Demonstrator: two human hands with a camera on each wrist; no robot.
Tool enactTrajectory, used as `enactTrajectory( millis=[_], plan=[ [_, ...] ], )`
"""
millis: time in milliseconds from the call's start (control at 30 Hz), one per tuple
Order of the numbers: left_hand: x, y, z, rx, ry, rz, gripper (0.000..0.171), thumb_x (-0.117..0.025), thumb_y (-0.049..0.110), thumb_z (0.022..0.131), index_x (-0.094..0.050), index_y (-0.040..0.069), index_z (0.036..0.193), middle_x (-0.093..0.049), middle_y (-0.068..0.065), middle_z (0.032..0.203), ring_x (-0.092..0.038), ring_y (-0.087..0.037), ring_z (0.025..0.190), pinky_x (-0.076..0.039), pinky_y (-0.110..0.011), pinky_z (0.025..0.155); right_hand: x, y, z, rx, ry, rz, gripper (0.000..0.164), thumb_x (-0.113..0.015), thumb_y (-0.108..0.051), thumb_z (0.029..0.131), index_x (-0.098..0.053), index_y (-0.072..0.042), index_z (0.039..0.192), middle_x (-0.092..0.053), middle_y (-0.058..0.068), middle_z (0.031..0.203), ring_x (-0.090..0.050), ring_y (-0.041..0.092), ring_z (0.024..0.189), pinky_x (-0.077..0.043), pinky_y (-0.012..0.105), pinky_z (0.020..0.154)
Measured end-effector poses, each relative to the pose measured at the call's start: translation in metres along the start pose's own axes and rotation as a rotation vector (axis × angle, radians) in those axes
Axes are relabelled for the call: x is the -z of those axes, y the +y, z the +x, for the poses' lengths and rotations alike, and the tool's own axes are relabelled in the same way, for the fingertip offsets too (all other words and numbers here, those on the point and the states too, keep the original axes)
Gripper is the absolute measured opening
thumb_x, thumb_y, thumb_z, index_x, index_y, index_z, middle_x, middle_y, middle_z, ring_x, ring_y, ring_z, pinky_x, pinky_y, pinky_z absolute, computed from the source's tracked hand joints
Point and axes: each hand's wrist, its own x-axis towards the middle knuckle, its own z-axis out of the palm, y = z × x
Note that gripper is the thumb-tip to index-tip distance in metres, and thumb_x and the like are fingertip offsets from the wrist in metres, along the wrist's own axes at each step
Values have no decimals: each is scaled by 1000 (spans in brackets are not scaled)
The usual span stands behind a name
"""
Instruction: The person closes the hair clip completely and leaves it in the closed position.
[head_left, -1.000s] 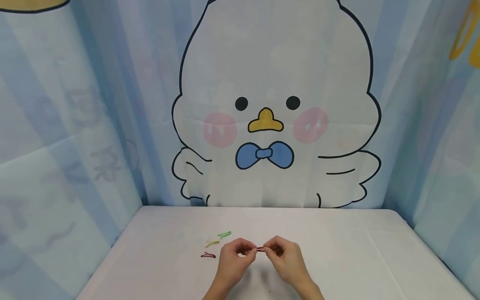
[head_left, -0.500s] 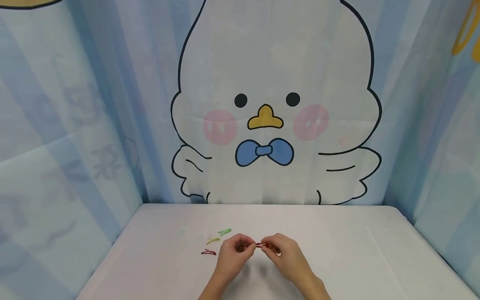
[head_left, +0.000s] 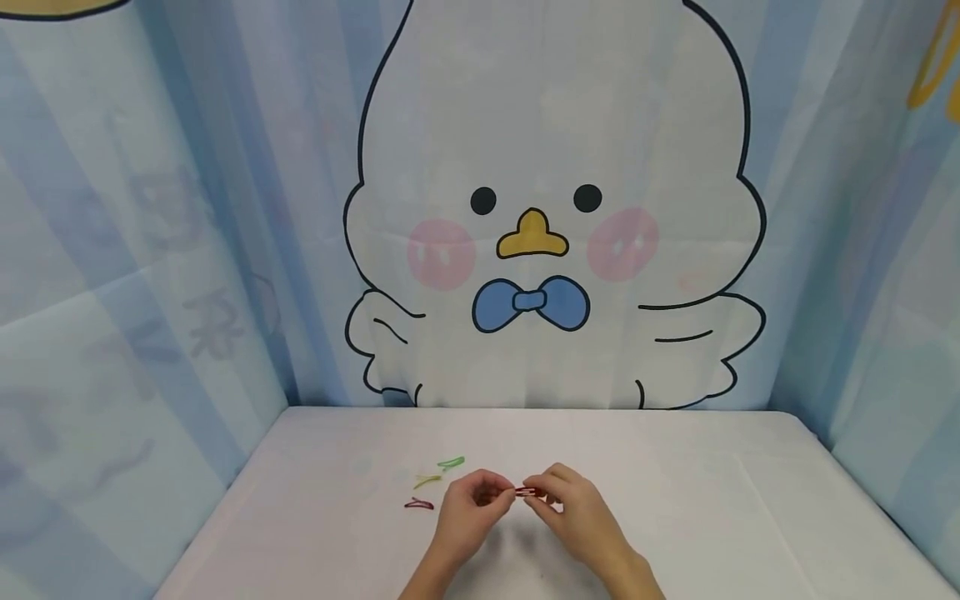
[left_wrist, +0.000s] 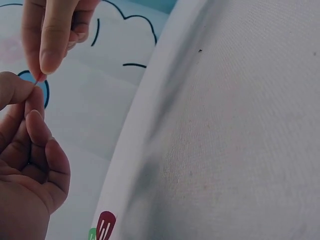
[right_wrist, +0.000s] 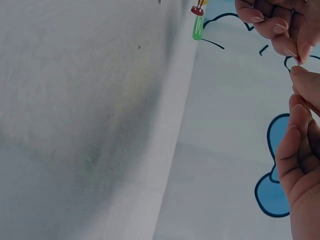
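In the head view, a dark red snap hair clip [head_left: 526,492] is held up above the table between both hands. My left hand [head_left: 467,517] pinches its left end between thumb and forefinger. The thumb and forefinger of my right hand [head_left: 577,518] pinch the right part, covering that end. In both wrist views the fingertips hide nearly all of this clip. To the left of my left hand, another dark red hair clip [head_left: 419,504] lies on the table, with a yellow hair clip [head_left: 427,481] behind it and a green hair clip [head_left: 452,462] farthest back.
A white-covered table [head_left: 712,508] spreads beneath the hands. Behind it hangs a cloth backdrop [head_left: 540,367] with a cartoon bird wearing a blue bow tie. Blue and white side curtains [head_left: 135,350] stand to the left and right.
The right hand's fingers have shifted slightly along the held clip, so a little more of it shows. The head view has tilted slightly. The three clips on the table stay put.
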Motion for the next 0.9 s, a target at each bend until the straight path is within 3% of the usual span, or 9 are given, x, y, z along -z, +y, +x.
enactTrajectory(
  millis=[233,600,733,900],
  plan=[
    [3,-1,-2,-2,11,11,8,-77,12,89,-72,7,93,-68,1,84,-61,-15,76,-50,-24,68,-4,2,0,35,-16,28,22,-84,1,77,-75,-12,93,-61,-11,84,-56,2,71,-46,15,63],
    [7,-4,-2,-6,-31,-24,9,-76,12,91,-72,6,95,-69,0,87,-61,-16,79,-50,-24,69,3,8,2,86,-13,17,24,-85,3,73,-75,-9,90,-60,-9,81,-55,3,68,-42,11,63],
    [8,-4,1,-25,-50,17,8,-76,13,91,-72,7,95,-68,1,86,-59,-15,77,-49,-24,68,2,9,1,69,-8,17,24,-85,3,73,-75,-10,90,-60,-10,81,-54,2,68,-43,12,62],
    [16,-4,2,-45,-58,138,6,-76,16,91,-72,12,94,-65,5,83,-56,-14,76,-47,-24,68,2,10,0,28,-17,10,24,-86,3,73,-75,-10,91,-60,-11,81,-54,2,69,-46,17,61]
  ],
)
